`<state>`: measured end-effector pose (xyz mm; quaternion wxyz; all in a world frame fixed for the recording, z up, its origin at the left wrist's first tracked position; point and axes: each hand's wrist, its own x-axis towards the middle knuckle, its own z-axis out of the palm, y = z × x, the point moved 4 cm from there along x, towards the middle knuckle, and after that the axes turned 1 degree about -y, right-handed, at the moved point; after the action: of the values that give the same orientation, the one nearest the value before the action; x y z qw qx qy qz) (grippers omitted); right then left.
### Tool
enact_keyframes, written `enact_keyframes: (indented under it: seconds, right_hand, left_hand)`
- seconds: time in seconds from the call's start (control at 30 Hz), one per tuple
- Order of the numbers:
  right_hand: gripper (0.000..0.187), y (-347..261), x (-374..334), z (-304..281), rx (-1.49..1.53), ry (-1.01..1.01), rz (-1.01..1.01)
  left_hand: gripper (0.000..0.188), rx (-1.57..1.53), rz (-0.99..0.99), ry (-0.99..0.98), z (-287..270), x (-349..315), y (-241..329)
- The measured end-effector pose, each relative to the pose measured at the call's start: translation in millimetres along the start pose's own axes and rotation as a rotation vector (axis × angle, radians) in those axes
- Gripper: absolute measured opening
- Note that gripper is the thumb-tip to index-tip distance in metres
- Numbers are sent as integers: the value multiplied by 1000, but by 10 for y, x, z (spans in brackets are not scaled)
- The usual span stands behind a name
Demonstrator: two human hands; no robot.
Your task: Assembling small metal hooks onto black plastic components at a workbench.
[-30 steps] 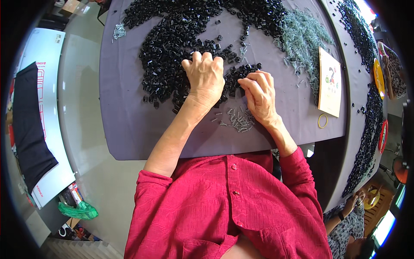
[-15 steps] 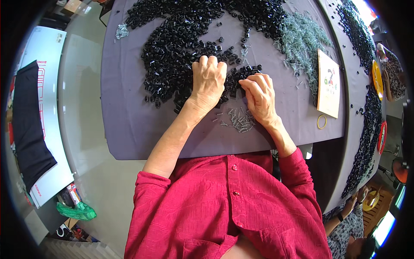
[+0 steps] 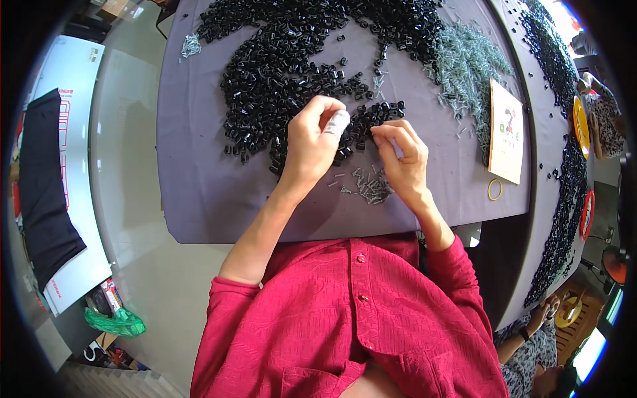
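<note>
My left hand (image 3: pixel 310 146) is turned thumb side up over the near edge of the big heap of small black plastic pieces (image 3: pixel 265 86). Its fingers are curled against the thumb, which has a whitish wrap on it. What it holds, if anything, is hidden. Thumb and fingertips of my right hand (image 3: pixel 406 159) are pinched together beside a smaller cluster of the black pieces (image 3: pixel 388 109); too little shows there to name anything in the pinch. Between my wrists, close to the table's front edge, lies a small pile of silver screws (image 3: pixel 370 187).
A large spread of screws (image 3: pixel 471 63) covers the far right of the grey tablecloth (image 3: pixel 199 199). Near it lie a booklet (image 3: pixel 506 132) and a yellow ring (image 3: pixel 495 190). Another table (image 3: pixel 524 278) with black pieces stands at the right, where another person's hands (image 3: pixel 541 315) show.
My left hand has rolled from knuckles up to thumb side up, shifting slightly nearer to me, so its wrapped thumb now shows. My right hand stays almost in place, fingers pinched closer.
</note>
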<state>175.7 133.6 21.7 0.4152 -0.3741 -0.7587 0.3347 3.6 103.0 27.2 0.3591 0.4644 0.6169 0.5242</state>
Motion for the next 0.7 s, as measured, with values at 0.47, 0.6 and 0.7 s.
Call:
enact_keyframes:
  seconds: [0.47, 0.6, 0.7]
  right_hand:
    - [19, -225, -213, 291, 303, -92, 208]
    - [19, -284, -202, 294, 231, -101, 142]
    - [20, -311, -231, 295, 184, -127, 127]
  left_hand:
    - [15, -809, -429, -55, -27, -621, -353]
    - [14, -781, -428, -31, -17, -645, -377]
    - [13, -741, -408, -13, -16, -684, -384]
